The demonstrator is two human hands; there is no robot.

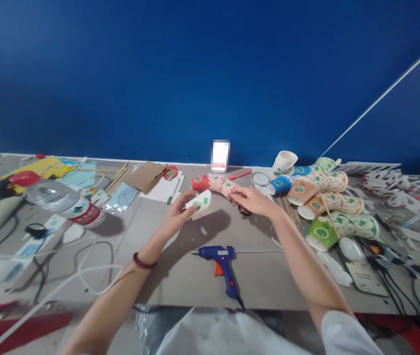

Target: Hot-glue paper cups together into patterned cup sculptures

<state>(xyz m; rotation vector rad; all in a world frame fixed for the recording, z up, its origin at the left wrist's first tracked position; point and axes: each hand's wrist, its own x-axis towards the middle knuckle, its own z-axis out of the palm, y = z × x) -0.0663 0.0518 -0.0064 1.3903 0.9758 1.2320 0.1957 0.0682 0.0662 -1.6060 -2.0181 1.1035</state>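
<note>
Paper piece (204,202) pinched by left hand (180,212); right hand (253,200), hold unclear; red cups (214,183), glue gun (217,253) nearby.

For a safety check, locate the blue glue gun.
In the head view, the blue glue gun lies on the table, low and near the middle, right of the dark red bracelet and below the red cups.

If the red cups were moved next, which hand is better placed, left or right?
Probably the right: the right hand is at the right end of the red cups, while the left hand holds a white piece with green print. Whether the right holds anything is unclear.
</note>
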